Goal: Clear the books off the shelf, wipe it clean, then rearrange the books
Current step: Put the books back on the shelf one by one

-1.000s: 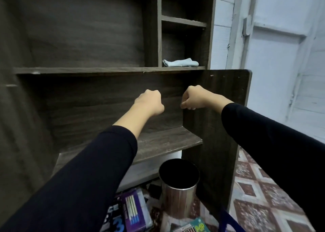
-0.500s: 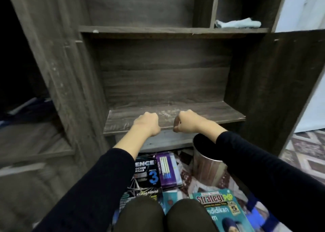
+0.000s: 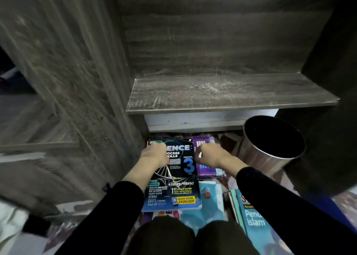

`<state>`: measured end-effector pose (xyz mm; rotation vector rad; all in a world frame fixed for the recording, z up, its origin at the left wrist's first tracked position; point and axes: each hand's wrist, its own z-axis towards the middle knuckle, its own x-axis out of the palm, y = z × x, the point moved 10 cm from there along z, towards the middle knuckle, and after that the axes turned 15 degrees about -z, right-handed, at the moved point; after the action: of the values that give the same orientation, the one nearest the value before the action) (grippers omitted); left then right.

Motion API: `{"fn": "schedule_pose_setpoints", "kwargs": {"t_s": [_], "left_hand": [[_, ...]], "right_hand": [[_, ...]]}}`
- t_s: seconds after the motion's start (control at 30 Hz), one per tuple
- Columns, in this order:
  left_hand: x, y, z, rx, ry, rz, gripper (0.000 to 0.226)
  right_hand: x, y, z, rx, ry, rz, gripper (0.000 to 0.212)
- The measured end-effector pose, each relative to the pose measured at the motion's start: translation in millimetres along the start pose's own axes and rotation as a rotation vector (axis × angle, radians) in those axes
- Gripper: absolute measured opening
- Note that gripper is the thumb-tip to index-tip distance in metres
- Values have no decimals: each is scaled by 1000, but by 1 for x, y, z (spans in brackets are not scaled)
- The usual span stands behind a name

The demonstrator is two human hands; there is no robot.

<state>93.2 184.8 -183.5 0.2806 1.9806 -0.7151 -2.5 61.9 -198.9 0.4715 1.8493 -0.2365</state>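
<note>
The wooden shelf board [image 3: 222, 94] holds nothing and shows pale dusty streaks. Below it, books lie in a heap on the floor. On top is a dark blue science book [image 3: 173, 193] with a big "3". My left hand [image 3: 154, 155] curls over its top left corner. My right hand [image 3: 209, 156] is curled at its right edge, over a purple book [image 3: 206, 170]. A light blue book [image 3: 210, 200] and a teal book [image 3: 255, 222] lie nearer me. My knees hide the heap's near end.
A shiny metal bin [image 3: 257, 158] with a dark inside stands on the floor right of the books. The cabinet's side panels rise left [image 3: 81, 80] and right [image 3: 328, 119] of the shelf. Patterned floor tiles show between the books.
My view tipped down from the upper shelves to the floor. Both hands dropped from in front of the shelf to the science book on the heap.
</note>
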Motion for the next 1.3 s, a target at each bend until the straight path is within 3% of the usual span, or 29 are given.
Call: {"fn": "schedule_pose_setpoints", "kwargs": {"t_s": [0.23,0.5,0.67,1.0,1.13,1.3], "left_hand": [[73,68,46,-149,61,-231,58],[146,126,61,-305,-2,-422,78],[161,133,63,-250,-134,-463,80],[163,124,47,-146,-238,-379,82],[178,125,37,-104,-192,-559,82],[185,132,39,-208,-139,-662,81]], "right_hand": [[92,-14,40,61,127,58,31],[173,-10,65,232,172,509,65],[185,-10,68,358,19,733,60],[213,-27,41,367,-122,946,58],[217,-39,31,346,-164,1040,54],[213,-39,36,329,-153,1110,49]]}}
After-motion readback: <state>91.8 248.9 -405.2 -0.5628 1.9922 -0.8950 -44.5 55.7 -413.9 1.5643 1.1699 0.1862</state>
